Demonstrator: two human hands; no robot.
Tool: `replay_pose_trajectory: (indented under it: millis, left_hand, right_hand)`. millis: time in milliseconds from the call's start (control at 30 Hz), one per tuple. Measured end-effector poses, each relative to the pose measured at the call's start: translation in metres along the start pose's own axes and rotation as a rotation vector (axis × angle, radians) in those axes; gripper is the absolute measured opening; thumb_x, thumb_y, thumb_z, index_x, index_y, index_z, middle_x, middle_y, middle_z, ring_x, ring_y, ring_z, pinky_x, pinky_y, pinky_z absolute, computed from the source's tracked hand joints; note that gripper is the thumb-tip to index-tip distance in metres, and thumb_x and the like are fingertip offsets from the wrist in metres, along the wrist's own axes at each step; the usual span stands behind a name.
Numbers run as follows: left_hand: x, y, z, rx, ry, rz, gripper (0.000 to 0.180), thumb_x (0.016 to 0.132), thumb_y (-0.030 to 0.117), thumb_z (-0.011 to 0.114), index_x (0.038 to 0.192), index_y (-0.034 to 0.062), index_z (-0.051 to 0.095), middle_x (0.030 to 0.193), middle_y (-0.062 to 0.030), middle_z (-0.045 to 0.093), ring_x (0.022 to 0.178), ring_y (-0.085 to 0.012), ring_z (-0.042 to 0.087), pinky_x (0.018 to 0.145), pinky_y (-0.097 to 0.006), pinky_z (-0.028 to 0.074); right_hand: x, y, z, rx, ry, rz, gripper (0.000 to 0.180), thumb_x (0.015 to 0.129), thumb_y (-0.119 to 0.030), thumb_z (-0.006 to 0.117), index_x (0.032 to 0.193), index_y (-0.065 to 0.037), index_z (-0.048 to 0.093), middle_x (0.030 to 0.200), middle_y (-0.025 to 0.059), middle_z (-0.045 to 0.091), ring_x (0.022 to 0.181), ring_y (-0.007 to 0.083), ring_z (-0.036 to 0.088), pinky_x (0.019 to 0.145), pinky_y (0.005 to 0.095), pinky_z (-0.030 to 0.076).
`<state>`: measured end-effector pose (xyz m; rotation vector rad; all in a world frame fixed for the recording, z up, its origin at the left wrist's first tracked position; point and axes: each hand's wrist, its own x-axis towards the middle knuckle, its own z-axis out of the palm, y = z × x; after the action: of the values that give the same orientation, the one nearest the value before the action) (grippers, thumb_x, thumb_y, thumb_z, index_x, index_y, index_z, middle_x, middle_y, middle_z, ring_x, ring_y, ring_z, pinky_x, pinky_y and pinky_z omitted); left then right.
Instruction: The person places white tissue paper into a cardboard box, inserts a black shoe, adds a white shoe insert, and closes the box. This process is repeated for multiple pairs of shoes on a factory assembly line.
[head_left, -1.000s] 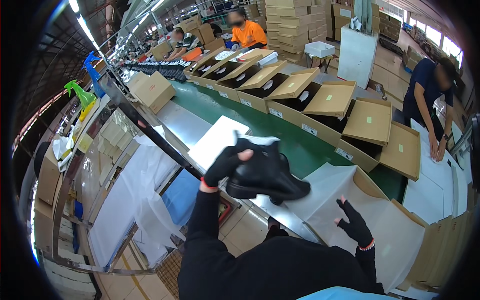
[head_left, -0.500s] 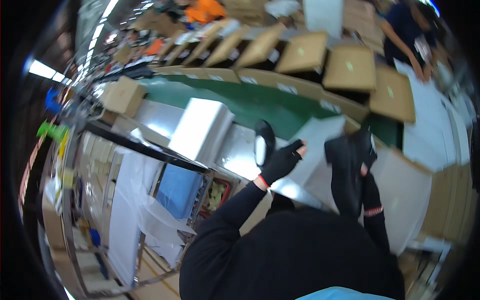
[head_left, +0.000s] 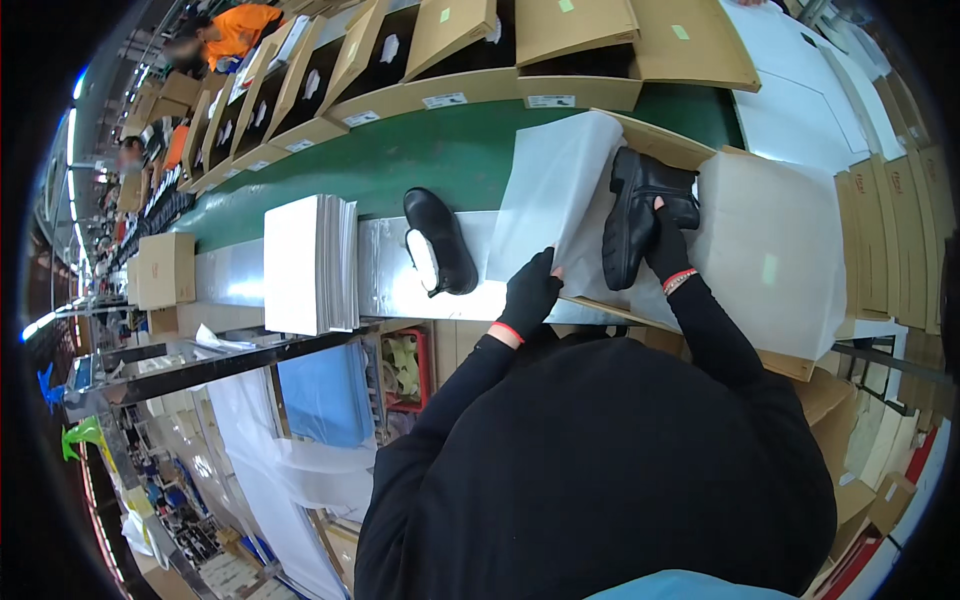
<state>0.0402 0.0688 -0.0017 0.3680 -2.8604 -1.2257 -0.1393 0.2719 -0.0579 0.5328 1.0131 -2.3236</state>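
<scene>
Right hand grips a black boot over a paper-lined box

The right hand (head_left: pixel 664 245) is closed around a black boot (head_left: pixel 625 215), its thumb on the upper; the fingers behind are hidden. The boot is turned on its side, sole to the left and toe toward the near edge of the bench (head_left: pixel 360 180). It is over the open box (head_left: pixel 668 146) at the bench's near edge; whether it rests on the white paper (head_left: pixel 770 260) or hangs just above cannot be told. That paper covers most of the box's inside.

The left hand (head_left: pixel 530 297) is narrow, fingertips at the paper's near-left corner; whether they pinch it is hard to make out.

Farther left, a second black shoe (head_left: pixel 445 235) lies across the metal strip (head_left: pixel 385 265) along the bench's near edge, one end over the green. Beyond it stands a stack of white sheets (head_left: pixel 290 265).

Along the far edge, the row of boxes (head_left: pixel 480 93) is partly cut off by the frame; their insides are dark. Below the near edge, the contents of a red crate (head_left: pixel 424 370) are unclear.
</scene>
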Motion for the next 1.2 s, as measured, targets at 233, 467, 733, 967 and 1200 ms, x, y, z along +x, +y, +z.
replay_pose_trajectory:
  millis: [233, 467, 733, 967, 1200]
  left_hand:
    - [-0.009, -0.002, 0.003, -0.035, 0.067, 0.198, 0.045, 0.089, 0.017, 0.052, 0.132, 0.0028, 0.047, 0.108, -0.0189, 0.060, 0.098, -0.0363, 0.059, 0.081, -0.043, 0.048]
    - [-0.030, -0.022, 0.013, -0.096, 0.008, -0.013, 0.050, 0.094, 0.027, 0.048, 0.141, 0.0105, 0.038, 0.123, -0.0181, 0.057, 0.104, -0.0371, 0.059, 0.084, -0.042, 0.048]
    - [-0.055, -0.040, 0.017, -0.301, 0.120, -0.143, 0.059, 0.099, 0.037, 0.044, 0.146, 0.0055, 0.026, 0.122, -0.0169, 0.059, 0.091, -0.0263, 0.063, 0.081, -0.036, 0.048]
    - [-0.091, -0.064, -0.038, -0.029, -0.379, -0.143, 0.045, 0.098, 0.043, 0.045, 0.118, 0.0044, 0.058, 0.081, -0.0105, 0.067, 0.073, -0.0175, 0.063, 0.070, -0.030, 0.048]
    - [-0.099, -0.297, 0.000, 0.339, -0.824, -0.015, 0.047, 0.085, 0.046, 0.059, 0.108, 0.0059, 0.065, 0.102, -0.0151, 0.069, 0.094, -0.0340, 0.065, 0.082, -0.041, 0.050]
  right_hand:
    - [0.049, 0.045, 0.017, 0.171, -0.124, 0.033, 0.063, 0.090, -0.051, 0.057, 0.132, -0.006, 0.049, 0.133, 0.0083, 0.052, 0.120, 0.0241, 0.049, 0.107, 0.0390, 0.036]
    - [0.029, 0.058, -0.011, -0.271, -0.453, 0.464, 0.064, 0.088, -0.058, 0.055, 0.128, -0.007, 0.053, 0.124, 0.0098, 0.058, 0.113, 0.0251, 0.054, 0.099, 0.0415, 0.042]
    - [-0.065, -0.045, 0.074, -1.234, -0.634, 0.200, 0.026, 0.088, -0.033, 0.065, 0.093, -0.007, 0.064, 0.073, 0.0028, 0.063, 0.057, 0.0107, 0.058, 0.050, 0.0257, 0.047]
    - [-0.189, -0.197, 0.201, -0.316, -0.414, -1.101, 0.052, 0.095, -0.016, 0.053, 0.143, -0.006, 0.034, 0.075, 0.0011, 0.060, 0.057, 0.0052, 0.053, 0.051, 0.0208, 0.041]
    - [-0.228, -0.034, 0.225, -1.495, -0.734, -0.842, 0.033, 0.076, -0.023, 0.069, 0.103, -0.005, 0.064, 0.096, 0.0116, 0.067, 0.077, 0.0244, 0.065, 0.067, 0.0352, 0.052]
